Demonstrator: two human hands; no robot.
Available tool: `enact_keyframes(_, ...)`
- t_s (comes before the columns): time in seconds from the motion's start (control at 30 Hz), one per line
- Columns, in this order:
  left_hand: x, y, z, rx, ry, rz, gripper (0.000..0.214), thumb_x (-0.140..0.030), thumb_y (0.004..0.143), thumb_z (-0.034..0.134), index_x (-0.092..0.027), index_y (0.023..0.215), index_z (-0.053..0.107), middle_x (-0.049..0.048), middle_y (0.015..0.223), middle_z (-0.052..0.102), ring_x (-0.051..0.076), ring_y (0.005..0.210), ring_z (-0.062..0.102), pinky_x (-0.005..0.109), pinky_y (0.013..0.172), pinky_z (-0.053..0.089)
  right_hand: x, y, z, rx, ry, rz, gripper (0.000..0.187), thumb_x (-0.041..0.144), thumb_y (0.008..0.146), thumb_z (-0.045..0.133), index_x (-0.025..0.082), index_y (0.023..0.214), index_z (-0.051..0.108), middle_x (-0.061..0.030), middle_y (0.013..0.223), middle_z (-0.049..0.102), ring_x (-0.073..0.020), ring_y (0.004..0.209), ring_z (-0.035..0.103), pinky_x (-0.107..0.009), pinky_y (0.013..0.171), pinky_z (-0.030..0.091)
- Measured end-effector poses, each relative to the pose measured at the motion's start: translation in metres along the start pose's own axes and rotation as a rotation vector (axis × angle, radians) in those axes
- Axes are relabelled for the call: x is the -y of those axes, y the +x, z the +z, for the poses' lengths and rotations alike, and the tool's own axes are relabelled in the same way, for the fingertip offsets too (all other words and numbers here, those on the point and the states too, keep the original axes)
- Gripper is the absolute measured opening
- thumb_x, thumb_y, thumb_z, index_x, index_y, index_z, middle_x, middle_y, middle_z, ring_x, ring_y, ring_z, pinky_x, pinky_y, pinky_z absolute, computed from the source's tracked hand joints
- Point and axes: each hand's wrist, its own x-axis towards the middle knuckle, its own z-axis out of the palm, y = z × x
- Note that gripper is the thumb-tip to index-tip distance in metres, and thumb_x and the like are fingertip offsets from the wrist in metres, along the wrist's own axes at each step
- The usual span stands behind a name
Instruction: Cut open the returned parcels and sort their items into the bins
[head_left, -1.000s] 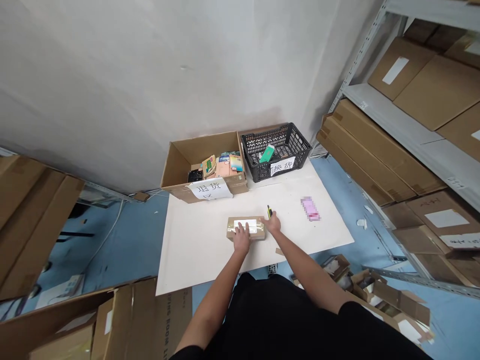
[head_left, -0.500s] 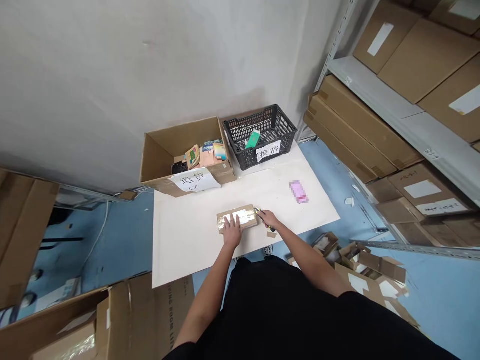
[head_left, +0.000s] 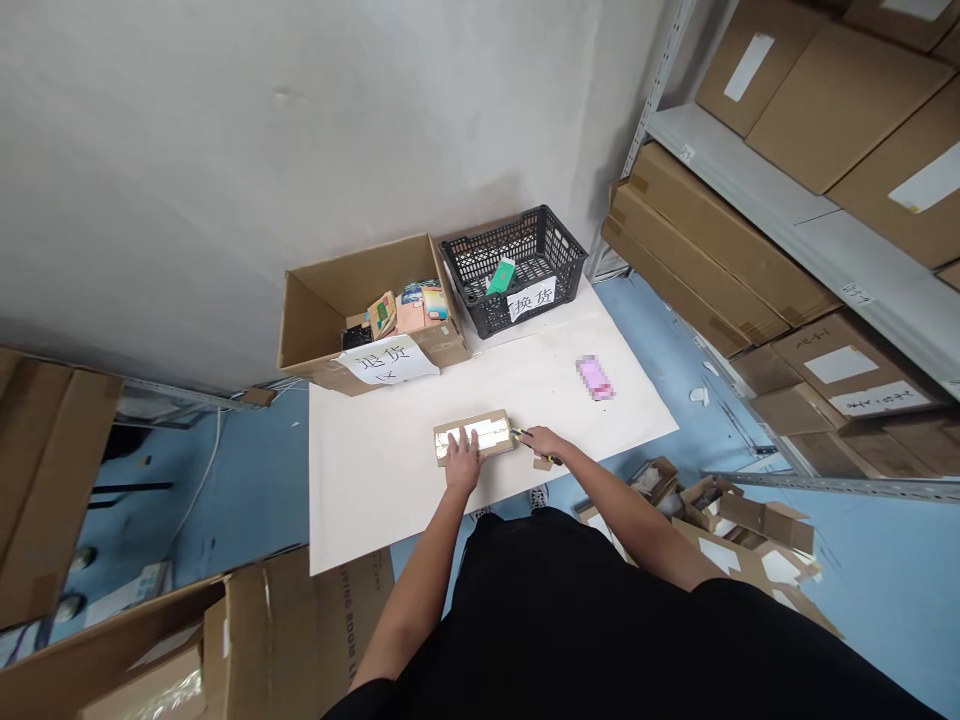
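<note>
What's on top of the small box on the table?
A white label and the left hand, which covers part of it. Whatever is on the small box directly beneath the hand can't be seen, nor can the inside.

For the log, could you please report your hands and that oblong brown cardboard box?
Left hand spread on box; black-and-yellow cutter in right hand, at box's right end; small brown cardboard scrap near right hand.

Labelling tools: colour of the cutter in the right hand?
The cutter: black and yellow, head view.

Left hand [head_left: 463,461] splayed, right hand [head_left: 547,442] curled
</note>
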Motion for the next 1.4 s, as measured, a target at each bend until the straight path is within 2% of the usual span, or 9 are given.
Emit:
enact_keyframes(0.1, 0.003, 0.004, -0.011, 0.015, -0.017, -0.017, 0.076, -0.06, 0.101, 0.048, -0.029, 0.168, 0.031, 0.0117, 0.175, 0.028, 0.044, 0.161, 0.018, 0.06, 0.12, 0.037, -0.013, -0.005, 0.002, -0.002, 0.016, -0.003, 0.041, 0.054, 0.101, 0.063, 0.023, 0.076, 0.05, 0.0077, 0.044, 0.048, -0.0115, 0.034, 0.047, -0.023, 0.045, 0.036)
enact_keyframes(0.27, 0.027, 0.016, -0.036, -0.022, -0.077, 0.036, 0.08, -0.068, 0.093, 0.058, -0.025, 0.16, 0.047, 0.0144, 0.165, 0.045, 0.04, 0.15, 0.039, 0.053, 0.12, 0.038, -0.019, 0.0, 0.035, -0.359, 0.312, 0.018, 0.037, 0.058, 0.105, 0.047, 0.025, 0.088, 0.048, 0.0084, 0.054, 0.051, -0.0123, 0.04, 0.053, -0.022, 0.045, 0.041)
enact_keyframes(0.5, 0.04, 0.009, -0.044, 0.021, -0.011, -0.047, 0.08, -0.069, 0.099, 0.045, -0.025, 0.166, 0.036, 0.0168, 0.176, 0.023, 0.041, 0.16, 0.017, 0.056, 0.117, 0.037, 0.014, 0.04, 0.081, -0.516, 0.305, 0.086, 0.05, 0.055, 0.078, 0.082, 0.026, 0.105, 0.051, -0.0025, 0.092, 0.071, -0.0214, 0.077, 0.072, -0.027, 0.063, 0.053)
enact_keyframes(0.7, -0.006, -0.018, -0.027, -0.024, 0.001, -0.076, 0.066, -0.066, 0.101, 0.046, -0.031, 0.157, 0.05, 0.0184, 0.151, 0.053, 0.037, 0.137, 0.048, 0.052, 0.104, 0.048, 0.047, 0.072, 0.036, -0.663, 0.209, 0.141, 0.051, 0.056, 0.082, 0.076, 0.024, 0.114, 0.053, -0.0094, 0.105, 0.074, -0.0281, 0.097, 0.073, -0.032, 0.077, 0.055)
enact_keyframes(0.93, -0.033, -0.024, -0.008, 0.005, -0.031, 0.145, 0.054, -0.037, 0.108, 0.038, -0.026, 0.161, 0.044, 0.0095, 0.174, 0.032, 0.034, 0.161, 0.024, 0.047, 0.114, 0.046, 0.046, 0.077, -0.001, -0.535, 0.324, 0.074, 0.036, 0.057, 0.098, 0.053, 0.022, 0.107, 0.058, -0.0075, 0.098, 0.074, -0.0223, 0.091, 0.072, -0.027, 0.074, 0.054)
enact_keyframes(1.03, -0.009, -0.023, -0.013, 0.094, -0.087, 0.134, 0.059, -0.026, 0.105, 0.038, -0.027, 0.165, 0.038, 0.0064, 0.175, 0.029, 0.034, 0.162, 0.024, 0.047, 0.113, 0.048, 0.037, 0.066, 0.009, -0.459, 0.374, 0.019, 0.037, 0.057, 0.101, 0.049, 0.022, 0.104, 0.06, -0.0062, 0.095, 0.075, -0.0207, 0.088, 0.073, -0.027, 0.074, 0.056)
enact_keyframes(1.2, 0.064, -0.026, -0.022, 0.166, -0.164, 0.012, 0.067, -0.018, 0.097, 0.045, -0.025, 0.163, 0.041, 0.0083, 0.169, 0.042, 0.032, 0.159, 0.031, 0.05, 0.12, 0.044, 0.046, 0.053, 0.039, -0.198, 0.665, -0.124, 0.036, 0.057, 0.102, 0.053, 0.024, 0.112, 0.06, -0.0114, 0.108, 0.077, -0.0233, 0.092, 0.076, -0.034, 0.077, 0.06)
enact_keyframes(1.3, 0.097, -0.03, -0.025, 0.091, -0.219, -0.094, 0.071, -0.016, 0.096, 0.044, -0.023, 0.166, 0.036, 0.0096, 0.172, 0.037, 0.028, 0.158, 0.036, 0.046, 0.122, 0.042, 0.057, 0.053, 0.058, -0.258, 0.705, -0.125, 0.04, 0.061, 0.101, 0.051, 0.024, 0.116, 0.059, -0.0131, 0.117, 0.076, -0.0233, 0.099, 0.076, -0.033, 0.08, 0.06)
enact_keyframes(1.4, 0.109, -0.033, -0.024, 0.108, -0.254, -0.037, 0.078, -0.016, 0.095, 0.044, -0.025, 0.17, 0.024, 0.0073, 0.176, 0.025, 0.025, 0.161, 0.028, 0.043, 0.124, 0.04, 0.065, 0.054, 0.083, -0.349, 0.616, -0.092, 0.045, 0.065, 0.099, 0.05, 0.023, 0.111, 0.061, -0.0135, 0.119, 0.074, -0.0236, 0.105, 0.074, -0.03, 0.081, 0.059)
